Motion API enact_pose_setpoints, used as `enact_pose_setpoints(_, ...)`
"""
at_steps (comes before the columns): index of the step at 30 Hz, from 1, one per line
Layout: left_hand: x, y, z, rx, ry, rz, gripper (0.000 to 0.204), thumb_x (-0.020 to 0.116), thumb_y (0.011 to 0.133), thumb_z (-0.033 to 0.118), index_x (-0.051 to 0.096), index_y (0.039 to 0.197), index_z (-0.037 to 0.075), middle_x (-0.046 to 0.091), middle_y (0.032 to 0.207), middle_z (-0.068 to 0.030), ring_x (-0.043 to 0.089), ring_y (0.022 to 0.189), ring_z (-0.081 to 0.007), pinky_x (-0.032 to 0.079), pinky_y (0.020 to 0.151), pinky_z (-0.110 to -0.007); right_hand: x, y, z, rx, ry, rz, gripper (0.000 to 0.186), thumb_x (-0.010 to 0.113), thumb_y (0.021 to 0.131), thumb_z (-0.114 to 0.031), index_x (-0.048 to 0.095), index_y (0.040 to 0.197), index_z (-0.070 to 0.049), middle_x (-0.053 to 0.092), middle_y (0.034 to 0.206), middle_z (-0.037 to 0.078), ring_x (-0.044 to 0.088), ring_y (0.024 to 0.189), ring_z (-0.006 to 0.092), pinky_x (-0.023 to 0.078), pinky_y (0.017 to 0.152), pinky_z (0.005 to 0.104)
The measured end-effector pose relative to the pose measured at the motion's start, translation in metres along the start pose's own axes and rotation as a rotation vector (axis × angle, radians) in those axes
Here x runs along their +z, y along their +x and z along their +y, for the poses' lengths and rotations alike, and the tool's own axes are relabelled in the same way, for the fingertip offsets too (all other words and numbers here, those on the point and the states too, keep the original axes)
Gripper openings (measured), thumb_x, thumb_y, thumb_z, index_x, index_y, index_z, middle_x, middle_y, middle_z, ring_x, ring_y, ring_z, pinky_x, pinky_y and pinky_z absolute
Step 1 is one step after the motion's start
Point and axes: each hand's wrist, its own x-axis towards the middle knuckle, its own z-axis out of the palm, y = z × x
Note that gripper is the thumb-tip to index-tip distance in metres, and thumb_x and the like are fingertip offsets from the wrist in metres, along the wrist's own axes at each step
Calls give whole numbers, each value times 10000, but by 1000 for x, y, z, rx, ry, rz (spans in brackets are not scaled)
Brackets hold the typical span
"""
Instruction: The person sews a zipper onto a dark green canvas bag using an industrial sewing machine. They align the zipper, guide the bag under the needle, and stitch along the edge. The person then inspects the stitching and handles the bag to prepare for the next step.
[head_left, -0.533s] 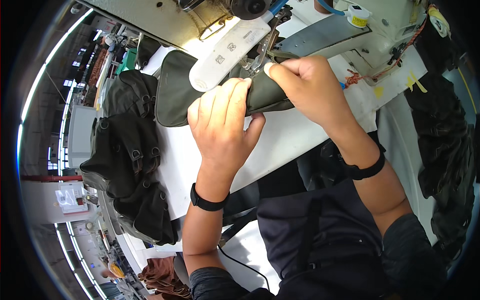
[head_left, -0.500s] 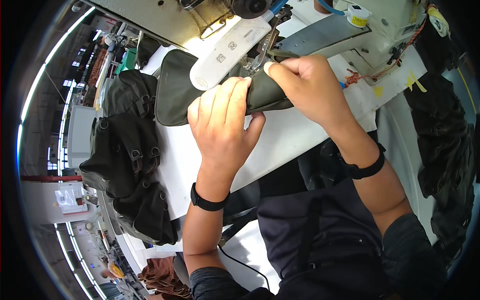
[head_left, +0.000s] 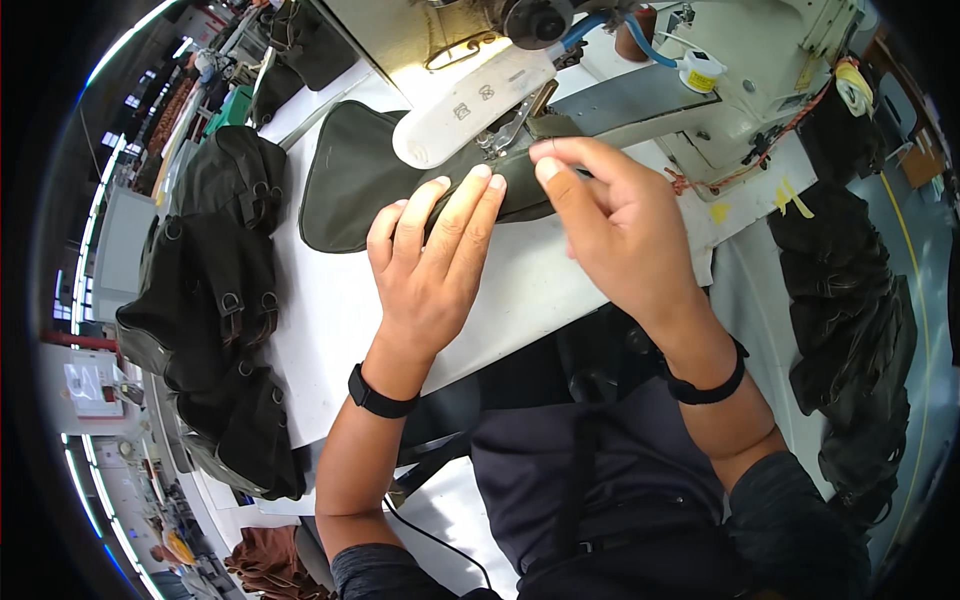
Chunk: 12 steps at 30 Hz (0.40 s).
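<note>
The dark olive fabric panel [head_left: 370,185] lies under the cream sewing machine's presser foot [head_left: 500,130]. The left hand [head_left: 435,265] presses it flat, fingers extended; the right hand [head_left: 610,225] pinches its edge. Fingertips near the needle risk a puncture, and uneven tension could skew the seam.

Under my hands I see matt olive cloth [head_left: 350,190] on a smooth white surface [head_left: 340,310], beside a glossy cream metal sewing machine [head_left: 760,60].

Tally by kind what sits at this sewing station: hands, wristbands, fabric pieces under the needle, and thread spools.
Bare hands: 2, left hand and right hand
Black wristbands: 2
Dark olive fabric piece: 1
White-and-yellow thread spool: 1
Total: 6
</note>
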Motion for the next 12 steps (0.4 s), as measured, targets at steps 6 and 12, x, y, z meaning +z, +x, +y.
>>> enact_pose_setpoints(6, 10, -3, -1, 0, 73, 43, 334, 678, 932, 176, 748, 1258, 190, 694, 1319, 66, 584, 1171, -162, 384, 1001, -353, 20, 20, 12, 152, 202, -128, 383, 537, 1035, -151, 588, 1329, 89, 593, 586, 65, 547, 516, 103, 405, 481, 319)
enact_pose_setpoints(12, 16, -1, -13, 47, -3, 76, 337, 704, 916, 190, 747, 1250, 199, 691, 1315, 54, 568, 1149, -165, 372, 976, -352, -14, 38, -6, 304, 775, -388, 491, 523, 1040, -192, 502, 1454, 72, 542, 585, 20, 586, 552, 170, 421, 503, 266)
